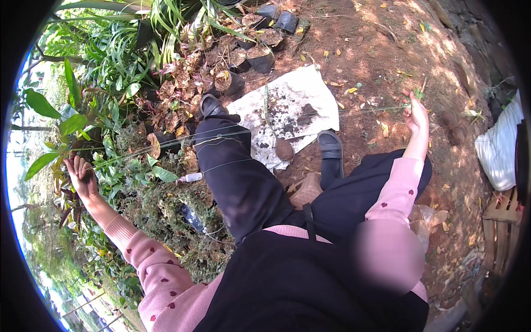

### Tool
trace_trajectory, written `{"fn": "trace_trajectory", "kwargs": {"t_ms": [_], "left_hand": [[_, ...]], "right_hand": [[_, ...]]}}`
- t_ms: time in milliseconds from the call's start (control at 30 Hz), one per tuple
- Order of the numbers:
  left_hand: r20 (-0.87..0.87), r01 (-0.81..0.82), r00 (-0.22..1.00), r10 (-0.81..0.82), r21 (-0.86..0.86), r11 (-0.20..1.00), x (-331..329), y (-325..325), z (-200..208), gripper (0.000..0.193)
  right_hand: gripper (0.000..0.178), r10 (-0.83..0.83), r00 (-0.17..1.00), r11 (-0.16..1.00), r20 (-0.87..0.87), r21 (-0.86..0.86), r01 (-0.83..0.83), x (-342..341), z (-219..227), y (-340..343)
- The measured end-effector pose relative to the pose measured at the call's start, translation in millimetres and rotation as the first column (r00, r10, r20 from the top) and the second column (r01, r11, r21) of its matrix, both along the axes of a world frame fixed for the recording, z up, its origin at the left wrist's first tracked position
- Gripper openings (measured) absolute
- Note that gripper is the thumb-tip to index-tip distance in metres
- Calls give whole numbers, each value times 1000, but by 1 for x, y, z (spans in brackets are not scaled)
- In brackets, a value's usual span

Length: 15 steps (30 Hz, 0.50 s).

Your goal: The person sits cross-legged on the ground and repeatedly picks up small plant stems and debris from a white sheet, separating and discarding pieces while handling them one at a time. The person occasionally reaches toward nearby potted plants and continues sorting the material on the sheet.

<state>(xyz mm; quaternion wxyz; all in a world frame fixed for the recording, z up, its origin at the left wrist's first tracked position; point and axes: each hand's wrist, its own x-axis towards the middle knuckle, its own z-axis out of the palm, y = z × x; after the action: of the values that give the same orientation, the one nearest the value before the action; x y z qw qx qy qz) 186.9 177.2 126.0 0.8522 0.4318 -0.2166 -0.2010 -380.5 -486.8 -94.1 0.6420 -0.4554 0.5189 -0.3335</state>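
Thin green string [160,145] stretches in several strands across my lap, between my widely spread arms. At the far left, beside the plants, my left hand [83,176] has its end, with most fingers curled and one pointing out. Out to the right, over the bare soil, my right hand [416,116] is closed on the other end. A white sack [315,91] smeared with dark soil lies spread between and beyond my feet. On it rests a round brown ball [284,149], with a narrow green strip [266,105] running away from it.
Dense plants [116,72] border my left. Black plant bags [260,60] stand beyond the sack. A small white bottle [191,177] lies by my left leg. To the right are a brown fibre clump [454,126], a white bag [500,146] and a wooden crate [500,221].
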Motion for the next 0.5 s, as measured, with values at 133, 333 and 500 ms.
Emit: {"fn": "trace_trajectory", "kwargs": {"t_ms": [133, 333, 500], "left_hand": [[797, -794, 570, 199, 472, 383, -15, -20, 0, 41], [863, -930, -181, -471, -306, -202, 2, 12, -18, 33], [921, -916, -166, -353, -277, -291, 31, 40, -36, 33]], "right_hand": [[39, -97, 914, 980, 393, 197, 19, -4, 26, 11], [40, -232, 952, 973, 201, 27, 231, 4, 19, 10], [45, -477, 824, 831, -305, -463, 309, -16, 0, -20]]}}
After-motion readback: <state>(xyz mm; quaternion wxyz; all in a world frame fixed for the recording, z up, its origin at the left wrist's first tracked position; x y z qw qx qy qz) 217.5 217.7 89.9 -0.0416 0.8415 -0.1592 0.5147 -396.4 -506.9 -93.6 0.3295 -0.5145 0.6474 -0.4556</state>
